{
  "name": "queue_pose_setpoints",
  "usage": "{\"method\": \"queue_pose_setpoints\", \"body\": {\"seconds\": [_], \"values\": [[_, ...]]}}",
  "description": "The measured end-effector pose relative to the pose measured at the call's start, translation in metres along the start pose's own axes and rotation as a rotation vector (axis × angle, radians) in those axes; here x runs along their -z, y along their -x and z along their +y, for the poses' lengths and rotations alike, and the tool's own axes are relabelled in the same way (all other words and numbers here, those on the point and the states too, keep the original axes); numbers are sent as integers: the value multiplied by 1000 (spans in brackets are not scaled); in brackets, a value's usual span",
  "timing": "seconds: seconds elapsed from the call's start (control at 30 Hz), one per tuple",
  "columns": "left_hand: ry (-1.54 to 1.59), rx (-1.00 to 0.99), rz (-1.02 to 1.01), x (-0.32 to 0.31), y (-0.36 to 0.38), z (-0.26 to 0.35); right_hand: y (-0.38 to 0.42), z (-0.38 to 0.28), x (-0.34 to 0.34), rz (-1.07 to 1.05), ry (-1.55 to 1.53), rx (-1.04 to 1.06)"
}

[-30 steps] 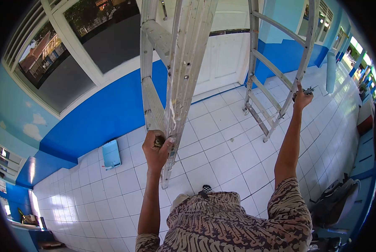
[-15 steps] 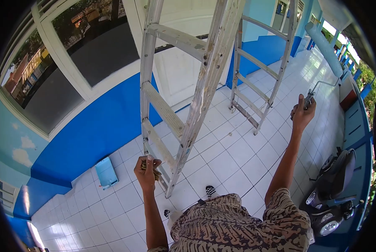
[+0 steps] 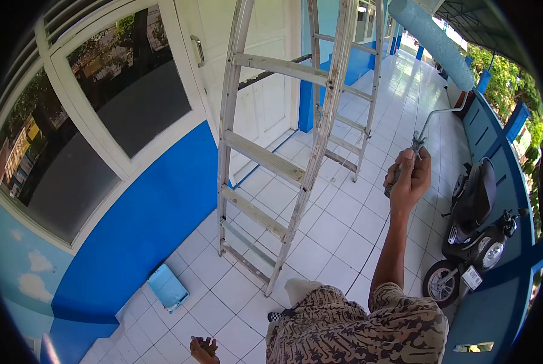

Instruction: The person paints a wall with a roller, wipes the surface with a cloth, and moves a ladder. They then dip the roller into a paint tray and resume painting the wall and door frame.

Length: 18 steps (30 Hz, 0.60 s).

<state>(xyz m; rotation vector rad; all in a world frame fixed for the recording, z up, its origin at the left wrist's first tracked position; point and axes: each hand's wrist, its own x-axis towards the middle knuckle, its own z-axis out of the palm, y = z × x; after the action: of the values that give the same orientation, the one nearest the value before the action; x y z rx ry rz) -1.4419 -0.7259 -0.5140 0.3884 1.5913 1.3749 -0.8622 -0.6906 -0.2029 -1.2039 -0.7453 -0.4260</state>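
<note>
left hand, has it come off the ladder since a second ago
Yes. The left hand gripped the ladder rail earlier; now it hangs apart from it, low over the floor tiles, closed on something small.

I look down on a white tiled floor (image 3: 338, 233) in bright daylight. Left of the aluminium stepladder (image 3: 265, 164), the wall (image 3: 144, 218) is deep blue below and pale blue above, with white-framed windows (image 3: 77, 121). Just behind the ladder is a white door (image 3: 256, 91). A light blue tray (image 3: 168, 287) lies near its feet. Well right of it, a scooter (image 3: 471, 230) is parked beside blue railing (image 3: 502, 127).
</note>
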Motion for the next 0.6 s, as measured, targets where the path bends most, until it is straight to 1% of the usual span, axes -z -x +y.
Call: {"method": "queue_pose_setpoints", "body": {"seconds": [0.07,0.17,0.23,0.3,0.37,0.43,0.5,0.53,0.57,0.6], "values": [[24,52,47,10,-16,1,16,-19,-8,-19,-62,3],[39,-6,54,-8,-19,17,36,-43,-24,-73,-111,52],[52,-5,2,-19,-14,26,48,-54,-39,-101,-97,152],[62,26,-56,-27,-10,29,59,-64,-53,-107,-110,198],[39,86,-82,-29,-17,17,70,-68,-63,-147,-98,187],[53,110,-106,-25,-20,3,79,-82,-77,-168,-189,206],[64,136,-129,-18,-23,-8,85,-97,-84,-255,-197,159],[108,189,-173,-15,-26,-11,87,-97,-92,-236,-132,272],[151,242,-218,-11,-32,-14,90,-100,-97,-269,-144,252],[119,229,-241,-9,-44,-18,97,-104,-105,-273,-203,165]]}}
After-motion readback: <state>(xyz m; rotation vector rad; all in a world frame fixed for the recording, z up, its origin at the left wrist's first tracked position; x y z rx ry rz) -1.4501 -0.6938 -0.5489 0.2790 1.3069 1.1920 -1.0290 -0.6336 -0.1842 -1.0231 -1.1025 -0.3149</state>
